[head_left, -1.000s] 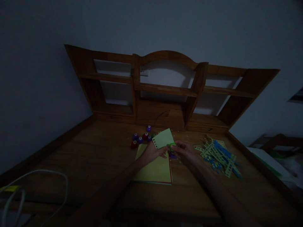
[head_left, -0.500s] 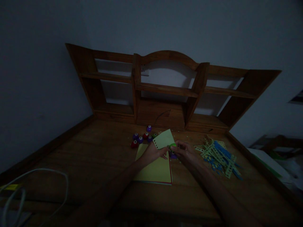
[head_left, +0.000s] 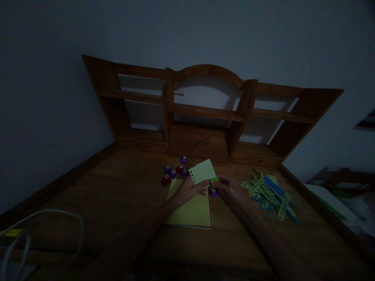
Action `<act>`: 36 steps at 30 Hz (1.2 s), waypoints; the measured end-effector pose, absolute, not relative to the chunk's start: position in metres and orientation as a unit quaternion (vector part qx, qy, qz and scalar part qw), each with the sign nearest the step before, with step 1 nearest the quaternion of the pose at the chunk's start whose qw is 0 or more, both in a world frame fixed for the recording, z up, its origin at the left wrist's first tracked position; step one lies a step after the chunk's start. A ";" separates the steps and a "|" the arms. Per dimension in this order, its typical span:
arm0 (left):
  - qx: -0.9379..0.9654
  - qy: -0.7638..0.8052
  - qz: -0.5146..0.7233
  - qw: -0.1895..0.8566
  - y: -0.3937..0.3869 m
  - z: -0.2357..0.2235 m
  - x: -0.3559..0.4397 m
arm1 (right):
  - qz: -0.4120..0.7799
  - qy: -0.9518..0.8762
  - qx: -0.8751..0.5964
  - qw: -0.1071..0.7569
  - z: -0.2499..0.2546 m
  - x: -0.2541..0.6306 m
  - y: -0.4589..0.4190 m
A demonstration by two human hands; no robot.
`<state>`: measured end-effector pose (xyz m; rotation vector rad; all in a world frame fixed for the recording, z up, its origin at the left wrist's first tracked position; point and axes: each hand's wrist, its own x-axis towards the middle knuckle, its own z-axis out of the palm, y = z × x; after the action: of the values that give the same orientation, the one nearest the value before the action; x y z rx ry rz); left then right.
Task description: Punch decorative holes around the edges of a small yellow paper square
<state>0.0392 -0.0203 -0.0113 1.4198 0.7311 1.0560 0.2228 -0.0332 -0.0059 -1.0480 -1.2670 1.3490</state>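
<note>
The wooden counter (head_left: 123, 191) is extending beneath the left grip (head_left: 190, 189) and the right grip (head_left: 231, 186). A wooden shelf unit (head_left: 205, 112) is standing beyond both grips. A pile of pale perforated strips and blue pieces (head_left: 271, 191) is lying to the right of the right grip, apart from it. A stack of sheets (head_left: 189, 214), yellow on top, is lying below the left grip. The left grip is pinching a pale card (head_left: 203, 171), its punched edge facing left. 4 purple knobs (head_left: 173, 174) and 2 red knobs (head_left: 165, 180) are sitting beyond and left of the left grip; 1 more purple knob (head_left: 214, 192) is resting just below the right grip. The right grip is pinching a small green piece (head_left: 215, 180) at the card's lower right corner.
</note>
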 end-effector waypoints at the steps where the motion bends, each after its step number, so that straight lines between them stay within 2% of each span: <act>1: 0.605 0.318 0.451 0.574 -0.020 -0.012 0.040 | 0.555 -0.519 -0.429 0.488 -0.005 0.222 -0.034; 12: 0.561 0.354 0.526 0.532 -0.013 -0.011 0.036 | 0.600 -0.488 -0.385 0.504 -0.011 0.222 -0.028; 22: 0.514 0.372 0.539 0.554 -0.017 0.004 0.031 | 0.733 -0.291 -0.260 0.557 0.002 0.244 -0.015; 31: 0.486 0.376 0.540 0.575 -0.017 0.003 0.031 | 0.744 -0.250 -0.251 0.567 -0.001 0.249 -0.012; 36: 0.502 0.366 0.542 0.566 -0.014 -0.003 0.030 | 0.671 -0.335 -0.322 0.577 -0.004 0.244 -0.015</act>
<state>0.0305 -0.0137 -0.0027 1.1802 0.8613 1.2736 0.2438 -0.0147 -0.0040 -0.7545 -0.7852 1.5714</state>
